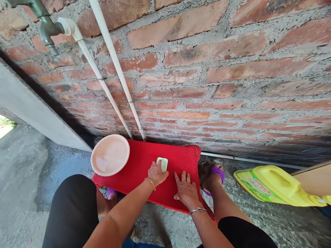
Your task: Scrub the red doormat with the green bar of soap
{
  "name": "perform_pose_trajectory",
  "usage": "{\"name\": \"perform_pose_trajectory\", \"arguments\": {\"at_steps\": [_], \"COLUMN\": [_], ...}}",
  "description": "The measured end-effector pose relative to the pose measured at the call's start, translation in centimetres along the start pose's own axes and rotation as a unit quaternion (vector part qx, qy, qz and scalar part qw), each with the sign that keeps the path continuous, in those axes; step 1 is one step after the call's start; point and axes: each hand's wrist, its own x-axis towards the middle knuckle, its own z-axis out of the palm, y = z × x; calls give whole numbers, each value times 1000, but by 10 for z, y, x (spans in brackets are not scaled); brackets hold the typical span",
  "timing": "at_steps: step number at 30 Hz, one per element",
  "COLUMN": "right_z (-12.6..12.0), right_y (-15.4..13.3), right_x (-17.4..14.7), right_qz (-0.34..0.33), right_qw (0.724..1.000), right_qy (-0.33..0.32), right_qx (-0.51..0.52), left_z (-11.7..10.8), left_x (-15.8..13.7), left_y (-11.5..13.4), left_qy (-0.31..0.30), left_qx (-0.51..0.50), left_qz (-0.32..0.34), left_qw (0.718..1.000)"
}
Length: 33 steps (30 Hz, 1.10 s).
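A red cloth [144, 160] is spread over a low surface in front of me, its edges hanging down. My left hand [155, 174], with a gold bangle at the wrist, grips a pale green rounded block [163, 164] against the cloth. A small dark spot shows near the block's far end; its underside is hidden. To the right, my right hand [186, 191] lies flat on the cloth with fingers spread, holding nothing. A pale pink basin [110, 155] with water in it stands at the cloth's left end.
A brick wall [181, 93] rises just behind the cloth, with white pipes [117, 65] and a tap [50, 32] at the left. On the right, a yellow detergent jug [274, 186] lies near my foot in a purple sandal [217, 172]. A grey slab [38, 100] leans at the left.
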Motion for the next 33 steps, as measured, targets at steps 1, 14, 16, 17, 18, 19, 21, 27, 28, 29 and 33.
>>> {"name": "perform_pose_trajectory", "arguments": {"at_steps": [1, 14, 16, 17, 18, 19, 21, 27, 28, 29, 33], "right_z": [0, 4, 2, 2, 2, 3, 4, 4, 3, 2, -2], "right_y": [0, -1, -1, -1, -1, 0, 0, -2, -3, -3, -4], "right_x": [0, 4, 3, 3, 3, 4, 4, 5, 5, 5, 5], "right_qz": [-1, -2, -1, -1, -3, -5, -8, -4, -3, -3, 0], "right_qw": [1000, 1000, 1000, 1000, 1000, 1000, 1000, 1000, 1000, 1000, 1000], "right_qy": [2, 14, 9, 8, 8, 9, 11, 7, 6, 5, -2], "right_qx": [-2, -10, -5, -3, -1, 0, -3, -20, -22, -22, -17], "left_z": [-6, -37, -22, -18, -17, -21, -35, -76, -76, -72, -48], "left_x": [4, 43, 38, 38, 38, 40, 48, 76, 77, 77, 67], "left_y": [-1, -30, -13, -7, -3, -2, -7, -45, -47, -46, -22], "left_qy": [7, 124, 75, 51, 35, 31, 57, 154, 156, 155, 104], "left_qx": [-5, -10, -8, -12, -18, -23, -28, -19, -19, -17, 13], "left_qz": [-9, -159, -88, -56, -35, -29, -59, -185, -194, -198, -125], "left_qw": [1000, 980, 993, 997, 999, 999, 996, 970, 968, 968, 987]}}
